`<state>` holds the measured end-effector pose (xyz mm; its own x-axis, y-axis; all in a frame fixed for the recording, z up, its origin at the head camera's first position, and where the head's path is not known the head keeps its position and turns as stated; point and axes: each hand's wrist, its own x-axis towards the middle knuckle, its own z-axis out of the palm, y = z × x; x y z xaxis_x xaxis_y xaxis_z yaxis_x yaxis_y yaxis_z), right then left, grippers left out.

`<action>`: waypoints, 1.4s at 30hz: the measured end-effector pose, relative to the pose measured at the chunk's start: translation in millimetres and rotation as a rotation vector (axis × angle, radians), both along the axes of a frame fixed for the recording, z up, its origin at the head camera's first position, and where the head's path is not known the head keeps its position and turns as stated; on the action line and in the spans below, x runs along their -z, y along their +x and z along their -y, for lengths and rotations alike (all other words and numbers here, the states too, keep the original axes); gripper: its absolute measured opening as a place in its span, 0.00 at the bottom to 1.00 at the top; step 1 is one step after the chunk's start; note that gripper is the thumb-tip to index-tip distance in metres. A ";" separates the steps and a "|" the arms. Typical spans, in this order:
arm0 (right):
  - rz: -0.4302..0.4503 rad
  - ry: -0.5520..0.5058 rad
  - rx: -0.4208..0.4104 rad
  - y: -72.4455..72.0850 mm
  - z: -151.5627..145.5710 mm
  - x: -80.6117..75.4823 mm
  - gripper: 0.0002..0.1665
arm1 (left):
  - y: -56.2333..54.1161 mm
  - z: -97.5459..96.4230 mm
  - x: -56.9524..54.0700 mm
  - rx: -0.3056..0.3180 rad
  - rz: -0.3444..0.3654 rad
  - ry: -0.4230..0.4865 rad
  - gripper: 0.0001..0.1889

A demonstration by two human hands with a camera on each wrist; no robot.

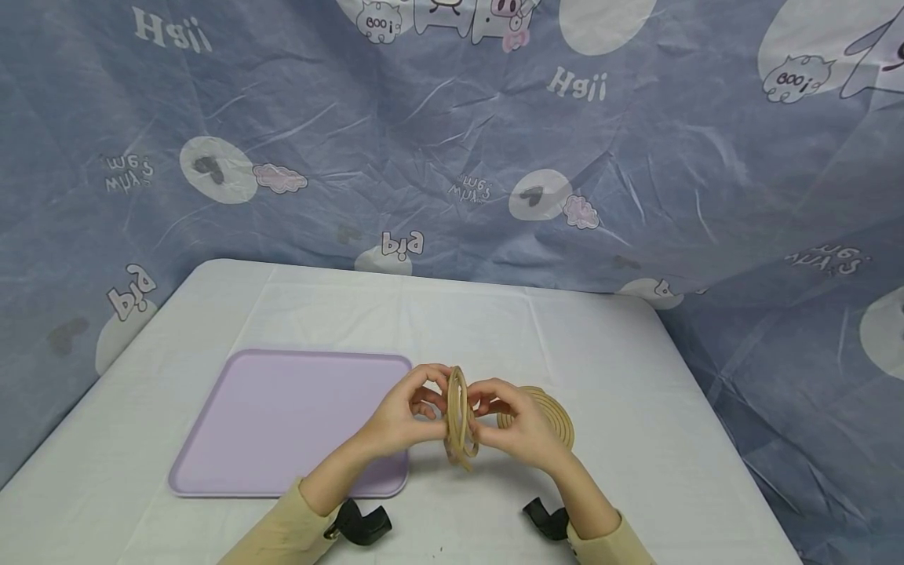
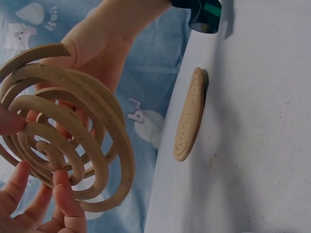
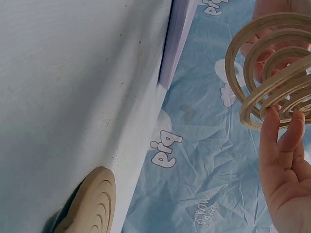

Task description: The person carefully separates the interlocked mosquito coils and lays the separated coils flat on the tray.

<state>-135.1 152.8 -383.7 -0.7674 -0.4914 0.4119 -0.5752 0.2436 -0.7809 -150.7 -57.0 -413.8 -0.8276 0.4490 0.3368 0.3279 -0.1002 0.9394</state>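
Between my two hands, above the table, is a tan mosquito coil (image 1: pixel 461 416), standing on edge in the head view. Its spirals (image 2: pixel 97 145) appear as two layers, pulled apart from each other with gaps between the rings. My left hand (image 1: pixel 395 417) pinches the left side with thumb and fingers. From the right, my right hand (image 1: pixel 519 420) pinches the other layer, its fingertips (image 3: pixel 270 116) at the rings near the middle. Just behind the right hand, another flat round coil (image 1: pixel 558 416) lies on the table, partly hidden by that hand.
A lilac tray (image 1: pixel 282 424) lies on the white-covered table (image 1: pixel 600 345) to the left, its right edge next to my left hand. Black wrist mounts (image 1: pixel 363 524) hang at both cuffs. A blue printed cloth (image 1: pixel 424 157) hangs behind the table.
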 end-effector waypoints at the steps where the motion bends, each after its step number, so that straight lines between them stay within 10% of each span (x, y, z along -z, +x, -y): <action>1: 0.003 -0.001 0.001 -1.5 -0.9 3.3 0.22 | 0.4 -0.2 -0.1 -0.003 0.012 0.002 0.20; 13: 0.007 0.006 -0.006 3.9 3.1 -8.2 0.23 | 2.6 0.3 -3.0 -0.007 0.131 -0.018 0.27; 23: 0.057 -0.065 -0.048 2.2 0.6 -4.6 0.23 | -9.1 6.8 1.6 -0.096 -0.022 -0.049 0.21; 42: 0.085 -0.080 -0.124 -11.6 -11.1 16.7 0.23 | -20.6 12.7 15.6 0.113 0.359 0.162 0.18</action>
